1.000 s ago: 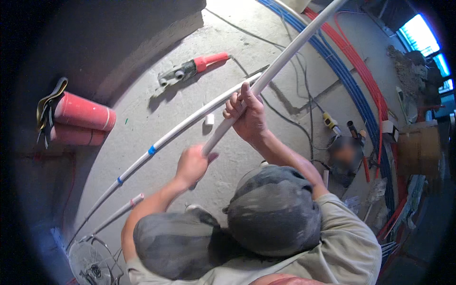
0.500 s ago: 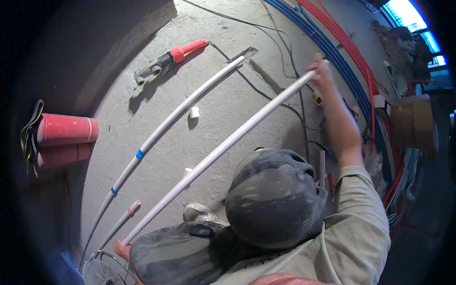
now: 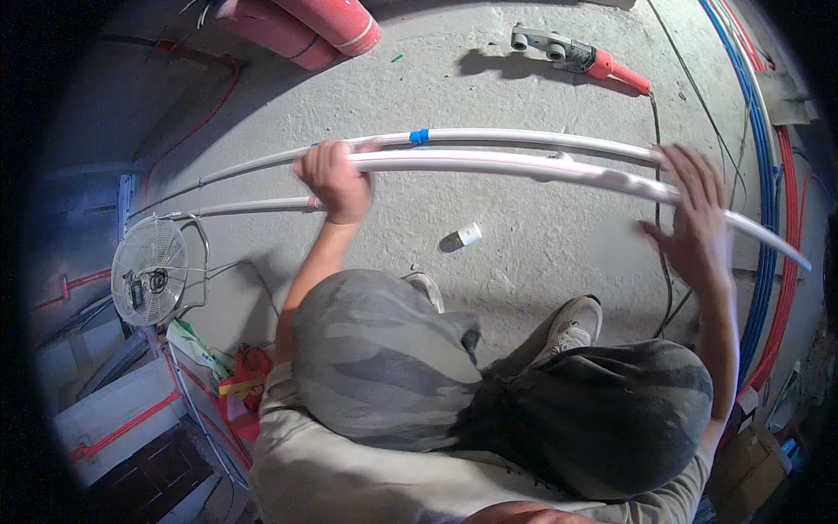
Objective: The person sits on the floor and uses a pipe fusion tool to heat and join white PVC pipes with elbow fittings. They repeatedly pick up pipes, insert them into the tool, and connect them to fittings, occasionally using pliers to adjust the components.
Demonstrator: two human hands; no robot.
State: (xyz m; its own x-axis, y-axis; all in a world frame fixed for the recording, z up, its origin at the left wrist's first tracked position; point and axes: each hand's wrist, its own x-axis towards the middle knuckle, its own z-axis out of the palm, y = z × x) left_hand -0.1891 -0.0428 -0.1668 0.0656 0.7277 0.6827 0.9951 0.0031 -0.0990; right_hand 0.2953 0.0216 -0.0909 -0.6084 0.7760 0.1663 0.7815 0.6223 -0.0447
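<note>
In front of me is a long white pipe with a thin red line along it, held nearly crosswise above the floor. My left hand is closed around its left end. Toward the other end, my right hand lies over the pipe with fingers stretched and thumb apart, slightly blurred. Just beyond runs a second white pipe with a blue band. A short white fitting rests on the floor between me and the held pipe. Part of another small white piece shows behind the held pipe.
A red-handled pipe welding tool lies at the far right, its cord running toward me. Red cylinders lie far left. A wire-caged fan stands at left near another pipe. Blue pipes and red pipes line the right.
My view has turned left. The held pipe has gone from a steep slant to nearly crosswise beside the blue-banded pipe. My right hand has slid inward from its end, fingers now spread.
</note>
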